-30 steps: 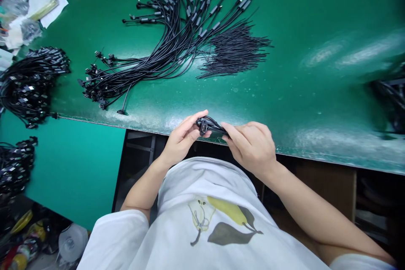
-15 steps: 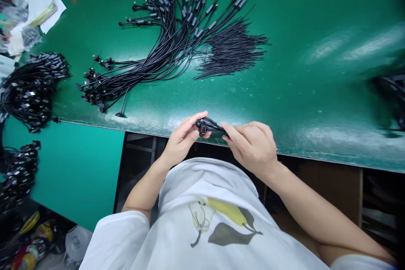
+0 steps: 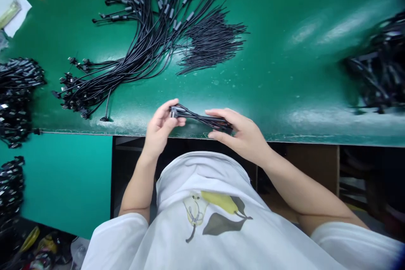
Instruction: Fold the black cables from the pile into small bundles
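Black cable (image 3: 202, 117), thin and folded into a short bundle, is stretched between two hands above the near edge of a green bench (image 3: 284, 71). Left hand (image 3: 160, 128) has its fingers pinched on the plug end; right hand (image 3: 243, 135) is closed around the other end, hiding it. No writing is readable anywhere. Farther back lies a fanned pile of cables (image 3: 142, 29). More cables (image 3: 376, 71) at right are blurred.
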A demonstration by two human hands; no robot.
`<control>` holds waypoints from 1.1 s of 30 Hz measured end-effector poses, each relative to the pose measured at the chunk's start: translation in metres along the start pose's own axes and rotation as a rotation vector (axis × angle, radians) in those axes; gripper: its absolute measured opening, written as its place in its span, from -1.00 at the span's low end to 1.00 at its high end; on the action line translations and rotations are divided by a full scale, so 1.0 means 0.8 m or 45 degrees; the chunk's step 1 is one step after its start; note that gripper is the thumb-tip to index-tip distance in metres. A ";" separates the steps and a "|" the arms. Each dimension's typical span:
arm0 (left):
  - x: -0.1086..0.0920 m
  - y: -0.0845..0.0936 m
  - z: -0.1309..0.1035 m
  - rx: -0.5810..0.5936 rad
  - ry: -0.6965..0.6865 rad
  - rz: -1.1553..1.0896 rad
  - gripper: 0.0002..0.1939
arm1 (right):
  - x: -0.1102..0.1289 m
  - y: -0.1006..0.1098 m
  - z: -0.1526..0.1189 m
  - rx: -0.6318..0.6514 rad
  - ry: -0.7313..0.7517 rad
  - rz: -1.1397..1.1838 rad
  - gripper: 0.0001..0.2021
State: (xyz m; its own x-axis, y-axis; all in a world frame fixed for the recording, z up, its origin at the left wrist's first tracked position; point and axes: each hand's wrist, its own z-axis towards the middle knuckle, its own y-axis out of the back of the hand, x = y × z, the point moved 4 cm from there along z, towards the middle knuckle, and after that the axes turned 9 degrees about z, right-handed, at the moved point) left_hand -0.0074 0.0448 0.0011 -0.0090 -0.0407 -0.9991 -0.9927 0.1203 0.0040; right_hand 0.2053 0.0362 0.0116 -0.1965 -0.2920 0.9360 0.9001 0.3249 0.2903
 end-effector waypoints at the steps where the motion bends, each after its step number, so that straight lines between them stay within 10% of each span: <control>1: 0.001 0.005 0.002 -0.023 0.019 -0.009 -0.58 | 0.002 0.002 0.002 -0.004 -0.045 0.109 -0.62; 12: 0.012 0.019 0.003 -0.037 0.119 -0.025 -0.51 | 0.013 -0.002 0.001 0.011 -0.092 0.289 -0.62; 23: 0.014 0.006 0.006 0.134 -0.105 0.132 -0.56 | -0.004 -0.036 -0.011 0.384 -0.085 -0.074 -0.57; 33: 0.026 -0.005 0.028 0.158 -0.057 0.348 -0.31 | -0.047 0.004 -0.002 0.013 -0.042 -0.418 -0.69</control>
State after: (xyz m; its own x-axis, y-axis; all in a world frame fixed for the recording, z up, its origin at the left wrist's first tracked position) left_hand -0.0011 0.0660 -0.0210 -0.2660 0.0536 -0.9625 -0.9318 0.2414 0.2710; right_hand 0.2163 0.0467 -0.0229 -0.4881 -0.3536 0.7979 0.7825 0.2276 0.5796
